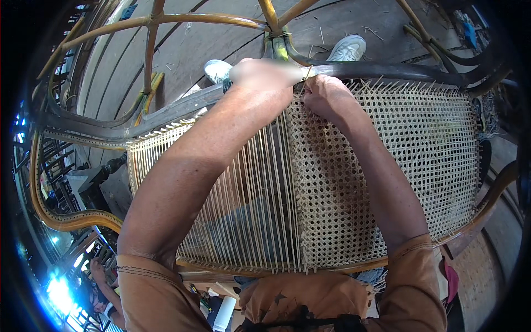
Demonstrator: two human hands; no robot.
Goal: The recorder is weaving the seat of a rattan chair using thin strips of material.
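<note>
A wooden chair frame with a cane panel lies across in front of me. On the right half the woven cane mesh [337,182] shows small open holes. Only parallel cane strands [243,188] span the left half. At the far rail [387,69], my right hand [326,94] is closed, its fingers pinched at a thin cane strand [308,72] beside the mesh's far edge. My left hand [257,74] lies over the same rail just left of it. It is blurred and its fingers are hidden, so its hold cannot be made out.
Bent wooden legs and braces [210,20] rise beyond the rail. A pair of white shoes [348,48] stands on the plank floor. Curved arm pieces [38,188] flank the left side. Another person [102,293] is at the lower left, near a white cylinder [224,314].
</note>
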